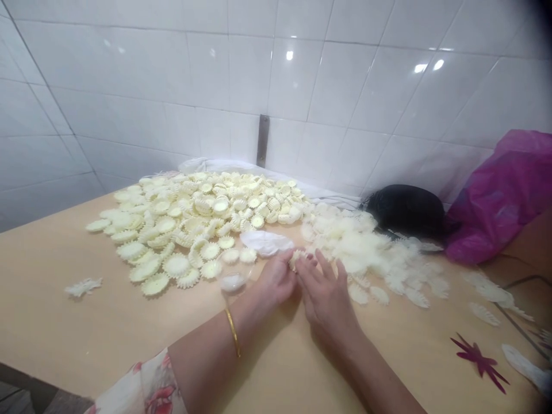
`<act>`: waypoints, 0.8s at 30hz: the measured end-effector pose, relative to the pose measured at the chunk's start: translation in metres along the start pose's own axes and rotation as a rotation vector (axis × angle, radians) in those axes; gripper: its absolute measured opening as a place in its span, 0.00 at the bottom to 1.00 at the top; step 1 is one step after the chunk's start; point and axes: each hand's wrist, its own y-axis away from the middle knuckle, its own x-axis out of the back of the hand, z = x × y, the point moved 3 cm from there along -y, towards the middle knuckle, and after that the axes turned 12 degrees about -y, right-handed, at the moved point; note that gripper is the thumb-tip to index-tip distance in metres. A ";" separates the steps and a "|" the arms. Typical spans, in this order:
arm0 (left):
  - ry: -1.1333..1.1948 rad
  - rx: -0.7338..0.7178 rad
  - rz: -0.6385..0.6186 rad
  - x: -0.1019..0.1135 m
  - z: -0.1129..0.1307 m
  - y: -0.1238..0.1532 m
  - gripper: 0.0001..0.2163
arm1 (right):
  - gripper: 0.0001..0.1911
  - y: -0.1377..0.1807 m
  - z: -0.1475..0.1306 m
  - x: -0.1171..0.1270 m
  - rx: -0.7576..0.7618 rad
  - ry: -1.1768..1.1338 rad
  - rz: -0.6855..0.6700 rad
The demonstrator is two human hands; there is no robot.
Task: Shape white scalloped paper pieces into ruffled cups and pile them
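Note:
My left hand [278, 280] and my right hand [325, 293] meet near the middle of the wooden table [64, 310]. Together their fingertips pinch one small cream-coloured petal piece [296, 258]. The left wrist wears a gold bangle [233, 332]. To the left lies a large heap of round, ruffled cream flower pieces [194, 221]. To the right spreads a pile of flat white petal pieces [366, 247]. A small clear dish with white stuff in it [232, 280] sits just left of my left hand.
A white cloth or bag [266, 241] lies behind my hands. A black bag [407, 210] and a magenta plastic bag [500, 195] rest against the tiled wall at the right. A dark red leaf piece [478, 359] and loose white petals lie at the table's right edge.

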 end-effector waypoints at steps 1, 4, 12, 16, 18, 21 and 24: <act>0.001 0.017 -0.010 0.000 -0.001 0.000 0.06 | 0.23 0.000 0.001 0.000 0.011 -0.030 -0.006; 0.002 0.018 0.001 0.000 -0.002 -0.001 0.06 | 0.21 -0.001 0.000 0.001 0.030 -0.155 -0.034; 0.036 -0.026 -0.008 -0.001 -0.004 -0.002 0.08 | 0.12 -0.003 0.019 0.026 -0.214 -0.569 0.215; -0.048 -0.051 -0.003 -0.002 -0.008 0.002 0.06 | 0.10 -0.001 0.030 0.029 -0.336 -0.611 0.341; -0.097 0.001 -0.041 -0.006 -0.013 0.005 0.07 | 0.09 -0.001 0.030 0.027 -0.350 -0.548 0.328; -0.111 0.102 -0.144 -0.012 -0.022 0.010 0.12 | 0.05 -0.003 0.031 0.024 -0.415 -0.464 0.301; -0.104 0.078 -0.201 -0.014 -0.024 0.011 0.16 | 0.12 -0.002 0.039 0.019 -0.600 -0.606 0.263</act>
